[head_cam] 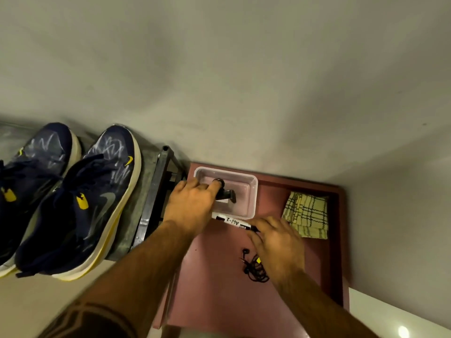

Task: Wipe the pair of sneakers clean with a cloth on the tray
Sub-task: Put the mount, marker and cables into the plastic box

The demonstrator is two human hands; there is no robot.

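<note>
Two navy sneakers with white scribbles and yellow trim stand side by side on a metal tray (146, 191) at the left: one sneaker (36, 172) at the far left, the other sneaker (97, 203) beside it. A folded yellow checked cloth (306, 214) lies at the right of a reddish table (219, 289). My left hand (192, 203) reaches into a clear plastic container (251, 191) and grips a small dark object (228, 192). My right hand (275, 242) pinches the dark end of a white marker (231, 222) lying just in front of the container.
A tangle of black earphones (253, 267) lies on the table under my right wrist. A grey wall rises straight behind the table and tray. The metal tray's frame (156, 181) stands close against the table's left edge.
</note>
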